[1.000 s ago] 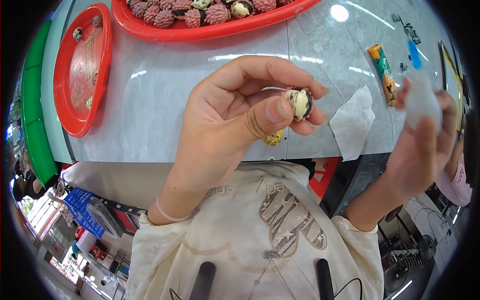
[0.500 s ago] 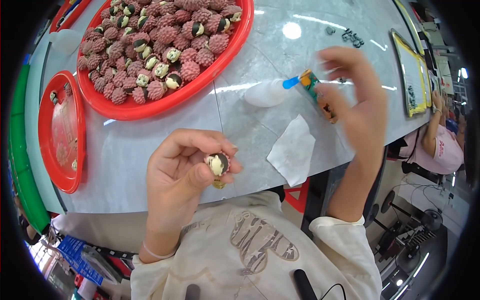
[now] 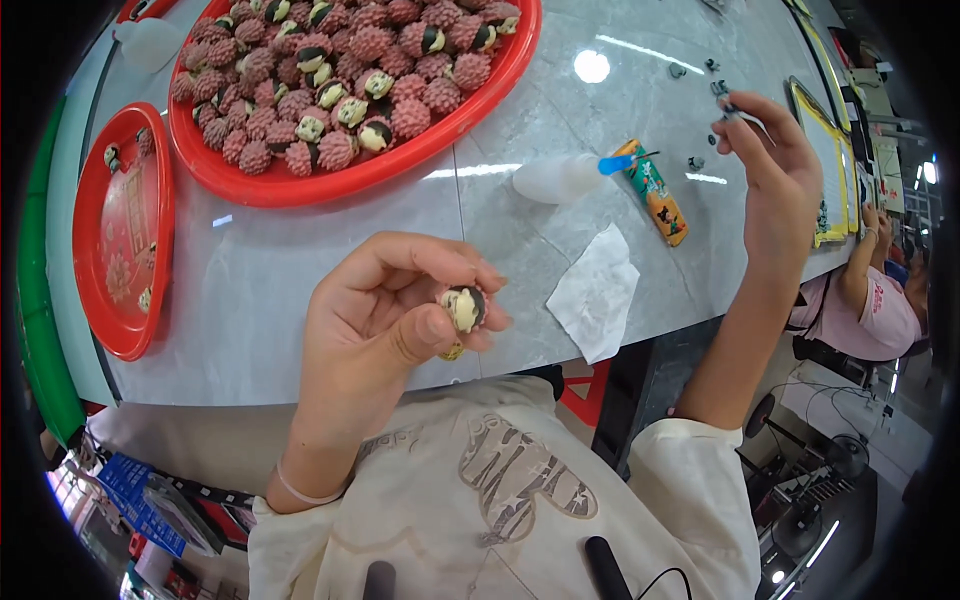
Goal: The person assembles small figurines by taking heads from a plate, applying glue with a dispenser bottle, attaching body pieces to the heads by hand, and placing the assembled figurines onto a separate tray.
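My left hand [image 3: 375,305] holds a small figurine [image 3: 463,309] between thumb and fingers. Its face is cream, its hair dark, and a bit of pink shows behind it. At the right, my right hand [image 3: 780,165] pinches a small dark grey piece [image 3: 729,109] between thumb and forefinger. Several similar loose pieces [image 3: 696,162] lie scattered on the table around it. Between the hands, a white squeeze bottle [image 3: 555,180] with a blue tip lies on its side against a green and orange tube-like packet [image 3: 657,203]. A crumpled white tissue [image 3: 596,295] is nearer to me.
A large red tray [image 3: 300,190] full of pink bumpy figurines stands at the far left. Beside it is a smaller red tray [image 3: 88,260] with a few pieces. Yellow-framed trays [image 3: 822,150] line the right, where a person in pink [image 3: 870,310] sits.
My right hand has moved right and away from me, from over the packet to the dark pieces, and now pinches one. My left hand still holds the figurine.
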`<state>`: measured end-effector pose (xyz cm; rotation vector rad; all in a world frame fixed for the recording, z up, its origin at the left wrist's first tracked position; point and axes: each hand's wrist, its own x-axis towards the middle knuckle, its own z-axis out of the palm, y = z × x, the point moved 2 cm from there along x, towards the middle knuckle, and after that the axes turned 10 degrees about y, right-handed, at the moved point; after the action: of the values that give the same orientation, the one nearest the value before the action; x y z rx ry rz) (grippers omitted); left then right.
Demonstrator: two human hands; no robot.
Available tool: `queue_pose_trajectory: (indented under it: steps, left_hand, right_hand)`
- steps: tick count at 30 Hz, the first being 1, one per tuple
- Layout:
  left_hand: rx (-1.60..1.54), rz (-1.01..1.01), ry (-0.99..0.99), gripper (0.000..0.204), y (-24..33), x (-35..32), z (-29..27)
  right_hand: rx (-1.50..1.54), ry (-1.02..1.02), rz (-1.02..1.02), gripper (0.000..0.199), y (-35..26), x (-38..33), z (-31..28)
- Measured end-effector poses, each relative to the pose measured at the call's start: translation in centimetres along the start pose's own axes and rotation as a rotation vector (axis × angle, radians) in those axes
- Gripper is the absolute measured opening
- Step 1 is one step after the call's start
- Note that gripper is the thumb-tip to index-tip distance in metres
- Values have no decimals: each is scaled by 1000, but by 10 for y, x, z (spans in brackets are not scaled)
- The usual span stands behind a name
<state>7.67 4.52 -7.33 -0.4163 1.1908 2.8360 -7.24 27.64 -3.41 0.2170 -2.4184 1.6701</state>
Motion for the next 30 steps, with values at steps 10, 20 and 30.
queue_pose_trajectory:
  steps: [10, 20, 30]
  left_hand:
    - [127, 4, -26, 38, -1, 1, 6]
    - [174, 59, 12, 41, -1, -3, 2]
    - [193, 39, 84, 42, -1, -3, 0]
  right_hand:
    - [447, -314, 127, 24, -34, -80, 33]
    - [416, -317, -87, 23, -52, -103, 73]
    - [337, -309, -332, 19, -49, -104, 75]
